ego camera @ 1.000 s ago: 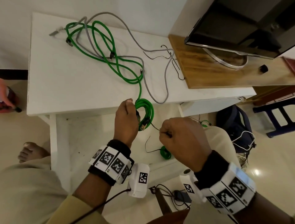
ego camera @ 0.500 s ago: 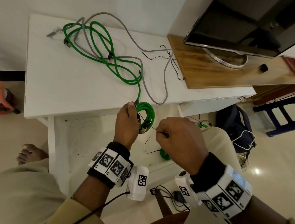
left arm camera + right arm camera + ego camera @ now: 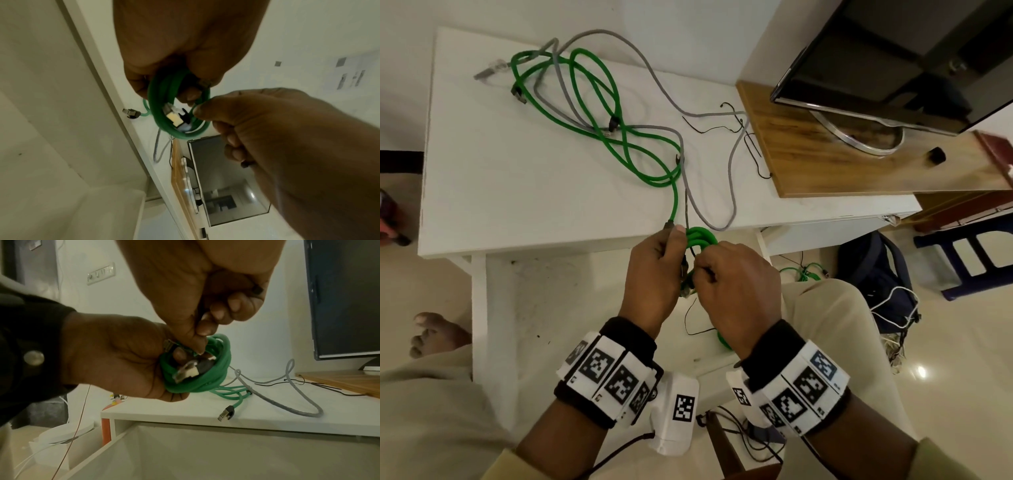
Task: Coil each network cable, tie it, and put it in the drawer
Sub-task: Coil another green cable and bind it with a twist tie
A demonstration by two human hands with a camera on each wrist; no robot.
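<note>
Landmark: the white table point(image 3: 517, 192), seen from above in the head view, everything placed against it.
Green coil point(image 3: 700, 238): a small wound bundle of green network cable, held in the air just off the table's near edge, in front of the person.
Left hand point(image 3: 654, 274): fingers curled round the coil, clamping its loops; a plug point(image 3: 186, 370) pokes out through the middle of the ring in the right wrist view.
Right hand point(image 3: 736, 284): right up against the left, thumb and forefinger pinching at the coil's rim point(image 3: 197, 108); the other fingers are curled in, and a thin black tie wire point(image 3: 690, 320) dangles below the hands. Whether the pinch is on the wire or the cable itself, the pictures do not settle.
Loose green cable point(image 3: 599, 113): sprawled in long loops over the far middle of the table, one plug end point(image 3: 225, 413) lying at the near edge just beside the hands.
Grey cable point(image 3: 732, 192): tangled through the green one on the table, a loop reaching to the near edge.
Spare ties point(image 3: 722, 128): thin black wires lying on the table's right part, beside the wooden board point(image 3: 825, 161).
Monitor point(image 3: 893, 61): standing on that board, right of the table.
</note>
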